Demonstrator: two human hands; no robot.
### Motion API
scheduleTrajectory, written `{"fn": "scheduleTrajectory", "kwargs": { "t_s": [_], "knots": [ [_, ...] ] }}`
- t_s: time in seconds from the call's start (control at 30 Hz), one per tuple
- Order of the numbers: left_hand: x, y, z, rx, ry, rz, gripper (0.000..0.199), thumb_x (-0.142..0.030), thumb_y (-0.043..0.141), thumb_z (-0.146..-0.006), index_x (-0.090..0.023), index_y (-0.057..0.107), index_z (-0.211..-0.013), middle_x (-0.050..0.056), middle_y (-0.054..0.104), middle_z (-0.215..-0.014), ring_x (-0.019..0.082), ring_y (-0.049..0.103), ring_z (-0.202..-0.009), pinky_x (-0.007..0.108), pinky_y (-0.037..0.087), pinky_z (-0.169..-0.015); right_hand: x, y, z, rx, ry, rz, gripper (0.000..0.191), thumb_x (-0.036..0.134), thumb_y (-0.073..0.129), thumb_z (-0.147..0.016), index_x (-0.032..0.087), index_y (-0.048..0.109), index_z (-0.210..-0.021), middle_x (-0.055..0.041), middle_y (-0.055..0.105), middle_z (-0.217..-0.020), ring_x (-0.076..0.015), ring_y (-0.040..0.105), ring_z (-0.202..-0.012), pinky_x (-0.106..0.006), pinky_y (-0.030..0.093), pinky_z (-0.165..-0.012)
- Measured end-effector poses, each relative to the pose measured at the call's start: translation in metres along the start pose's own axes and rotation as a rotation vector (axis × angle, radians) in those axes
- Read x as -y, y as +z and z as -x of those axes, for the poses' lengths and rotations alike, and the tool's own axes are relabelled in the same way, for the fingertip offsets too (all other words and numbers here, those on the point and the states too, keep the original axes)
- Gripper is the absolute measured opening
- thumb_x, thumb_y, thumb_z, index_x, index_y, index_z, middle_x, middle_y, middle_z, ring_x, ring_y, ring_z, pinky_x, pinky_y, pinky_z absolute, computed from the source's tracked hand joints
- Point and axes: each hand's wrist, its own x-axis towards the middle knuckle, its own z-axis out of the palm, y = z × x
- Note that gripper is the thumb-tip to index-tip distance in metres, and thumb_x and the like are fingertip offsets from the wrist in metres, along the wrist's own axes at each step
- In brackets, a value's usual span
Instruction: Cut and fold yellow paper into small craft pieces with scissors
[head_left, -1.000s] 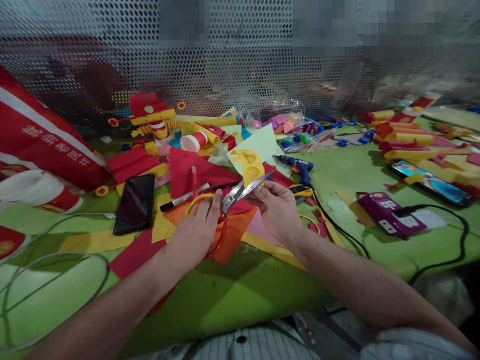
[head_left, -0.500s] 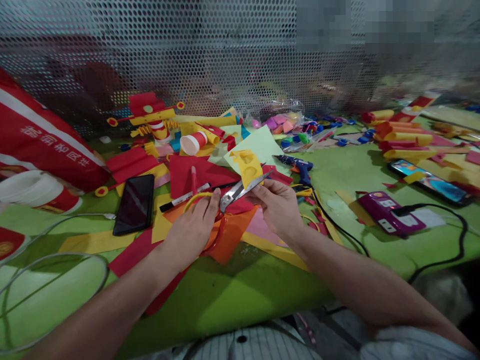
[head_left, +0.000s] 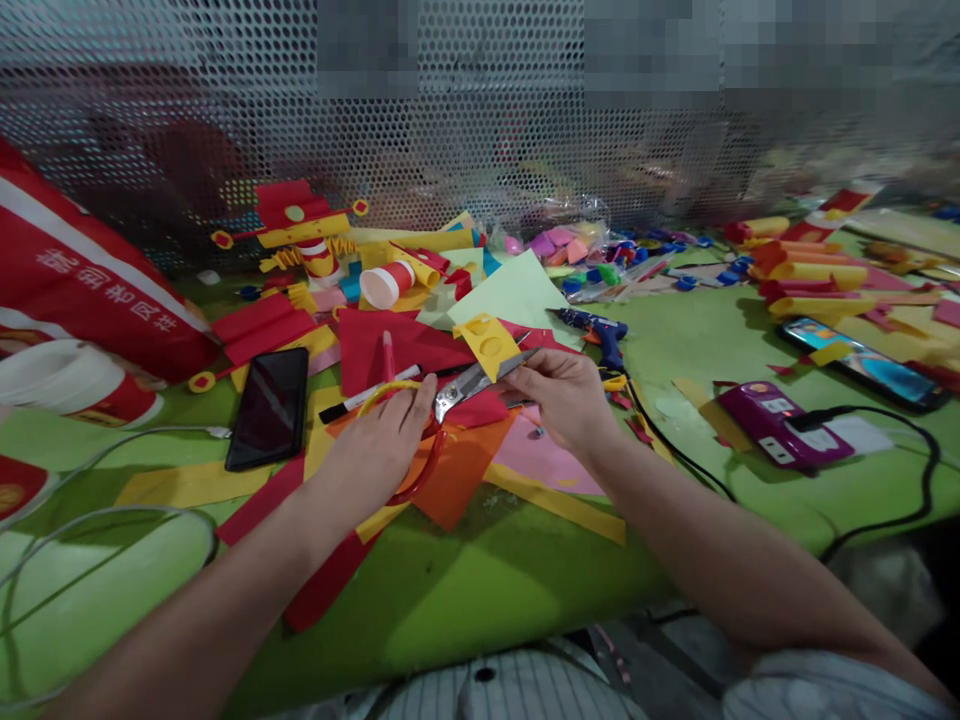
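Note:
My left hand [head_left: 382,440] is closed on a pair of scissors [head_left: 448,398] with red and yellow handles, its blades pointing right and away. A small piece of yellow paper [head_left: 489,342] with round shapes in it stands at the blades. My right hand [head_left: 561,398] pinches at the lower right edge of this paper, near the blade tips. Its fingertips partly hide the paper's edge. Below the hands lie orange paper [head_left: 457,475], pink paper [head_left: 536,460] and red paper [head_left: 390,345]. A marker [head_left: 371,394] lies just beyond my left hand.
A black phone [head_left: 268,410] and a cable lie at left, near paper cups [head_left: 79,385] and a red bag [head_left: 90,270]. Beyond my right hand is a blue glue gun [head_left: 600,332]. At right are a purple power adapter [head_left: 780,425] and another phone [head_left: 859,362]. Perforated metal stands behind.
The yellow paper has tilted and dropped slightly to the left between the hands. The scissors' blades have shifted a little, and my right hand has moved slightly right.

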Motion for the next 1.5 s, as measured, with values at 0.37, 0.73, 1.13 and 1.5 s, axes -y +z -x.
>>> {"fn": "scheduleTrajectory", "kwargs": {
  "t_s": [0.37, 0.73, 1.13, 1.5],
  "knots": [
    [-0.002, 0.003, -0.001, -0.056, 0.010, 0.042, 0.059, -0.005, 0.032, -0.081, -0.005, 0.023, -0.139, 0.015, 0.059, -0.106, 0.021, 0.061, -0.087, 0.030, 0.052, -0.067, 0.001, 0.000, 0.001, -0.003, -0.005, -0.020, 0.010, 0.020, 0.076, -0.047, 0.020, 0.067, -0.051, 0.0031, 0.066, -0.050, -0.0081, 0.060, -0.044, -0.018, 0.051, -0.046],
    [-0.002, 0.004, -0.001, -0.063, -0.002, 0.019, 0.058, -0.005, 0.032, -0.082, -0.006, 0.024, -0.139, 0.014, 0.060, -0.105, 0.020, 0.062, -0.083, 0.030, 0.053, -0.066, 0.000, -0.001, 0.000, -0.004, -0.012, 0.013, 0.010, 0.022, 0.075, -0.048, 0.018, 0.065, -0.051, 0.0024, 0.066, -0.050, -0.0089, 0.061, -0.046, -0.019, 0.052, -0.047],
    [0.006, -0.006, 0.001, 0.002, 0.060, 0.062, 0.058, -0.003, 0.030, -0.083, -0.007, 0.025, -0.140, 0.017, 0.058, -0.115, 0.024, 0.061, -0.098, 0.033, 0.054, -0.070, 0.001, -0.014, -0.007, 0.097, 0.012, 0.123, 0.010, 0.021, 0.073, -0.053, 0.016, 0.068, -0.060, -0.0001, 0.067, -0.054, -0.0123, 0.065, -0.051, -0.019, 0.050, -0.044],
    [0.006, -0.008, 0.002, 0.025, 0.067, 0.039, 0.058, -0.001, 0.030, -0.081, -0.006, 0.026, -0.139, 0.015, 0.061, -0.109, 0.024, 0.062, -0.093, 0.032, 0.053, -0.065, 0.010, -0.009, -0.005, 0.116, 0.124, 0.087, 0.016, 0.019, 0.072, -0.048, 0.015, 0.062, -0.059, 0.0030, 0.062, -0.048, -0.0136, 0.065, -0.044, -0.018, 0.050, -0.041]
  ]
}}
